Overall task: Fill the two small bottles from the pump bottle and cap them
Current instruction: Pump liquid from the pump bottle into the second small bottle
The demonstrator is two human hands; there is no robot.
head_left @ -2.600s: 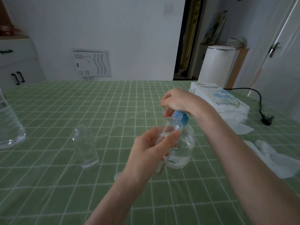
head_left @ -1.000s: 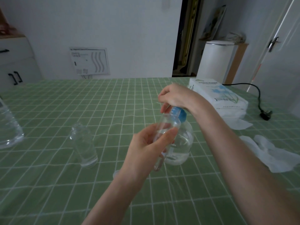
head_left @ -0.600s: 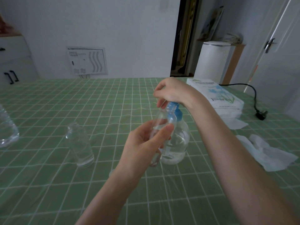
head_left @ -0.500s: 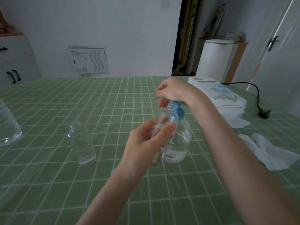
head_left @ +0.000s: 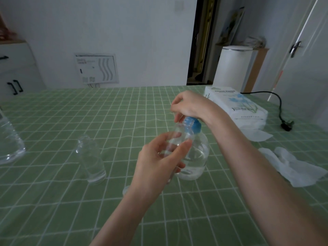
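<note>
My left hand (head_left: 156, 164) grips a small clear bottle (head_left: 177, 139) tilted up, its mouth right under the blue pump head (head_left: 192, 126). The round clear pump bottle (head_left: 197, 157) stands on the green checked tablecloth behind it, with liquid in its lower part. My right hand (head_left: 190, 105) sits on top of the pump head with fingers curled over it. A second small clear bottle (head_left: 91, 160), uncapped, stands upright to the left. A small clear cap (head_left: 126, 189) lies on the cloth, partly hidden by my left wrist.
A large clear bottle (head_left: 8, 141) stands at the left edge. A white tissue pack (head_left: 236, 107) lies at the back right, with crumpled white tissues (head_left: 300, 167) nearer on the right. A black cable and plug (head_left: 285, 124) lie at the far right.
Both hands keep their hold. The pump head rose and went down again under my right hand between frames. The small bottle stays at the spout.
</note>
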